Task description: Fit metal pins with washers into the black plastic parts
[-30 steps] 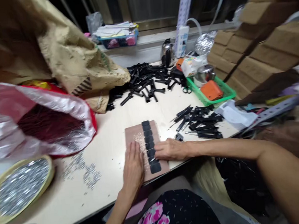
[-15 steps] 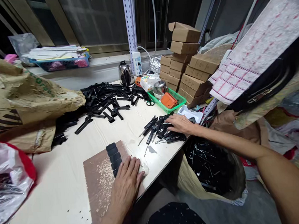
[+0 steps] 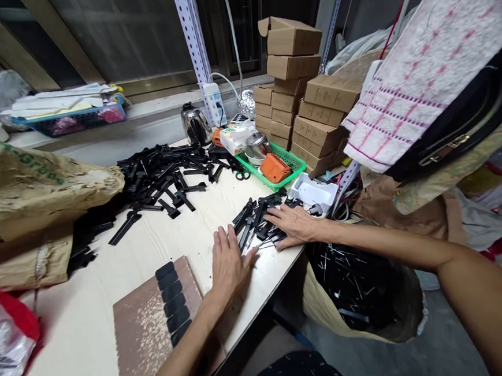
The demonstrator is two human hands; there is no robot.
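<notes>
My left hand (image 3: 228,262) is spread open at the near left edge of a small pile of black plastic parts with metal rods (image 3: 249,220). My right hand (image 3: 292,225) lies over the right side of that pile, fingers stretched across the parts and apart. Nothing shows gripped in either hand, though the parts under the right palm are hidden. Left of my left forearm, a brown board (image 3: 140,330) bears a row of black rounded pieces (image 3: 171,295) and pale crumbs.
A larger heap of black parts (image 3: 163,172) lies farther back. Behind the small pile stand a green basket (image 3: 292,157), a white tray (image 3: 314,190) and stacked cardboard boxes (image 3: 296,65). Below the table's right edge, an open sack (image 3: 330,315) holds black parts and rods.
My left hand has left the board's black pieces and moved forward and right to the small pile. My right hand has stayed on the pile, drawn slightly nearer. The view has shifted right.
</notes>
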